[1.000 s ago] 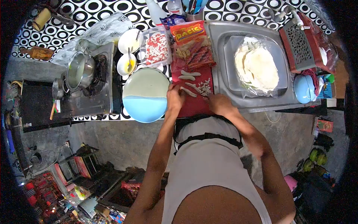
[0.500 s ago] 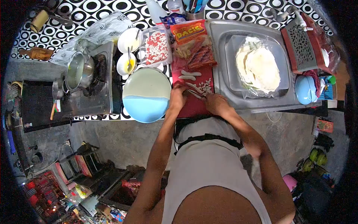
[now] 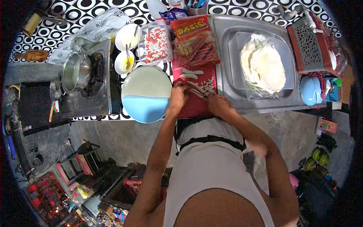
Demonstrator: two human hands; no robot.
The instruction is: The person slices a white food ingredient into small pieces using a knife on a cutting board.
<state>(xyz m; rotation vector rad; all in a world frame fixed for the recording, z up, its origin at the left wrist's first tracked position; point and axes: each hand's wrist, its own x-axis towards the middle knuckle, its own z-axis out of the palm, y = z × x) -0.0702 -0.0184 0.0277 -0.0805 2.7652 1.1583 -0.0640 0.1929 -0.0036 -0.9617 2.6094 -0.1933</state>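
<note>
Head view: left hand (image 3: 177, 95) pressed down on a pale sausage (image 3: 196, 90), fingers curled to pin it on the red cutting board (image 3: 193, 108). Right hand (image 3: 218, 104) closed around what looks like a knife, blade barely visible, tip just beside the sausage. Looks soft, light and likely slick, so best pinned near the uncut end, fingertips tucked away from the blade. Cut pieces (image 3: 208, 86) heaped beside; two whole sausages (image 3: 190, 73) farther up the board. Plate (image 3: 145, 96) touching the board's left edge on the table.
</note>
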